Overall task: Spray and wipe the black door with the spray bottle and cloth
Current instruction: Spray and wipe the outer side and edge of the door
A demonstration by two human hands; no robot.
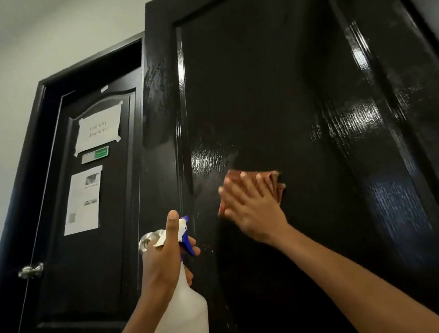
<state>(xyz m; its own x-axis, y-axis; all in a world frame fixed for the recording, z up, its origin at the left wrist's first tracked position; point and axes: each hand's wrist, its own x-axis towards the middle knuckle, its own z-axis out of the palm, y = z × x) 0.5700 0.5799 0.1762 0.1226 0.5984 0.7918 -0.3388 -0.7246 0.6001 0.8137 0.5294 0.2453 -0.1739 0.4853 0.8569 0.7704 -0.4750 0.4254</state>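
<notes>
The right hand [250,207] lies flat, fingers straight and together, pressing a folded reddish-brown cloth [273,184] against the central panel of the glossy black wooden door [256,75]. The cloth shows above and to the right of the fingers; the hand is blurred, so the exact fold cannot be made out. The panel around the cloth carries wet, streaky sheen.

The left hand [166,259] is wrapped around the neck of a translucent white plastic spray bottle with a blue and white trigger head [183,320], thumb standing up beside the head and fingers curled at the trigger. The bottle hangs upright below that grip, near the door but apart from it, to the lower left of the cloth. Just behind the grip sits a round silver door knob [149,241].

Further left of the bottle stands a second black door [91,271] bearing taped white paper notices [98,128] and a silver lever handle [30,270].
</notes>
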